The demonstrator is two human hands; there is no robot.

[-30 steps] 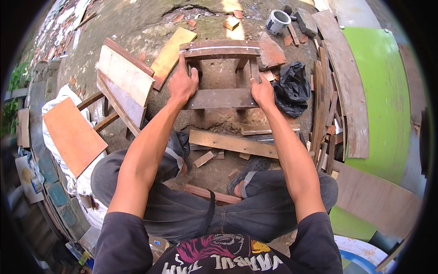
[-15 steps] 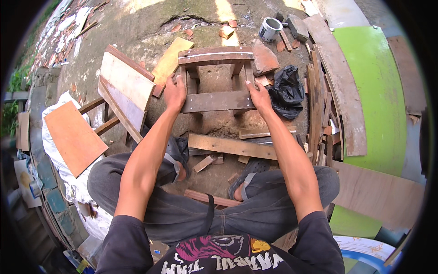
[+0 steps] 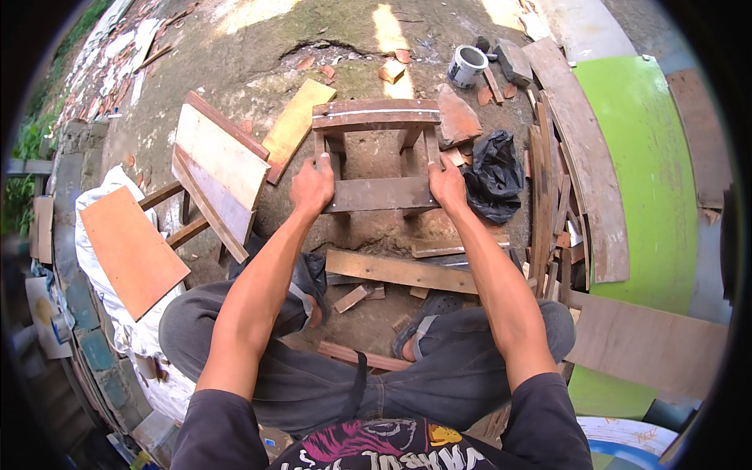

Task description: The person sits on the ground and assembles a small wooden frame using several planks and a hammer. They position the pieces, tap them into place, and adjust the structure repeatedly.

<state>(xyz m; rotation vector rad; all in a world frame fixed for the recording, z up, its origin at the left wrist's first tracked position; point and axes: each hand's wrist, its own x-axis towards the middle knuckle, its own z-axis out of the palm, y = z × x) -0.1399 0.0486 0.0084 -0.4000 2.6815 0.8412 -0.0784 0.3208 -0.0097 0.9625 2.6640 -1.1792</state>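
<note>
A small dark-brown wooden frame (image 3: 379, 196), like a low stool without a seat, stands in front of me with two cross boards, two side rails and short legs. The far board carries a pale line along its length. My left hand (image 3: 313, 185) is closed around the left side rail, thumb on top. On the opposite rail my right hand (image 3: 447, 182) grips in the same way. Nail heads show as bright dots at the board ends. The fingers beneath the rails are hidden.
Loose planks (image 3: 403, 268) lie between my feet and the frame. At left rests a wooden piece with pale panels (image 3: 215, 149), beside an orange board (image 3: 131, 252). To the right are a black plastic bag (image 3: 495, 176), a paint can (image 3: 467, 66), stacked wood strips (image 3: 540, 196) and a green sheet (image 3: 642, 172).
The whole scene sits slightly lower in the picture as the view tilts. Both hands keep their grip on the frame, which shows little or no movement over the ground.
</note>
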